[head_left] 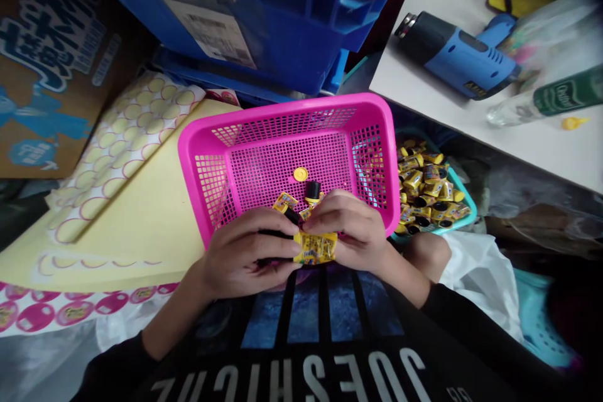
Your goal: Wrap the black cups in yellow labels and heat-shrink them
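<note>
A small yellow-labelled container lies sideways between my two hands, over the near rim of a pink basket. My left hand is closed on its left end, fingers wrapped round it. From the right, my right hand grips it with bent fingers along its upper side. Just beyond my fingertips, inside the basket, are a few similar yellow pieces, one with a black cap. A round yellow disc rests on the basket's mesh floor. My fingers hide part of the held container.
A turquoise basket full of yellow containers with black ends stands at right. On the white table lie a blue heat gun and a bottle. Sticker sheets spread at left. A blue crate stands behind.
</note>
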Action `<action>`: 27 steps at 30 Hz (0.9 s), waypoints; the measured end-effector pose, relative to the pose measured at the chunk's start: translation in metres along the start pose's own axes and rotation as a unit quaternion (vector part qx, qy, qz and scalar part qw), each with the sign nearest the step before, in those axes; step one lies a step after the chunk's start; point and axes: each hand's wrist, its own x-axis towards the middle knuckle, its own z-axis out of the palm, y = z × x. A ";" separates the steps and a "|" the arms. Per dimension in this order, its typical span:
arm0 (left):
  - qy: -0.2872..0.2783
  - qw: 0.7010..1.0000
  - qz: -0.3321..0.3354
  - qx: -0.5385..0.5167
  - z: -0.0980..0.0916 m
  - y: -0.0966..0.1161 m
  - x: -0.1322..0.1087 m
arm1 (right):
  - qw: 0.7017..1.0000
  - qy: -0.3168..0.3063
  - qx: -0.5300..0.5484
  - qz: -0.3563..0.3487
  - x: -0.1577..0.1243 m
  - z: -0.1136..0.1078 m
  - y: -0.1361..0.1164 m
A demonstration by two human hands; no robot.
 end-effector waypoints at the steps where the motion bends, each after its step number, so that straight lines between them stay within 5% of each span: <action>1: 0.002 1.000 -0.004 -0.005 0.000 -0.001 0.000 | 1.000 -0.009 -0.011 -0.013 0.000 -0.001 0.001; 5: 0.001 0.999 -0.001 -0.036 0.000 -0.003 -0.002 | 0.998 -0.016 -0.036 -0.048 -0.001 -0.002 0.000; 10: -0.022 0.998 -0.024 -0.044 -0.002 -0.003 -0.004 | 1.000 0.015 -0.005 -0.006 -0.003 0.001 -0.001; 27: -0.020 0.998 -0.055 -0.021 -0.002 -0.004 -0.008 | 0.998 -0.039 0.053 -0.010 0.000 -0.005 0.005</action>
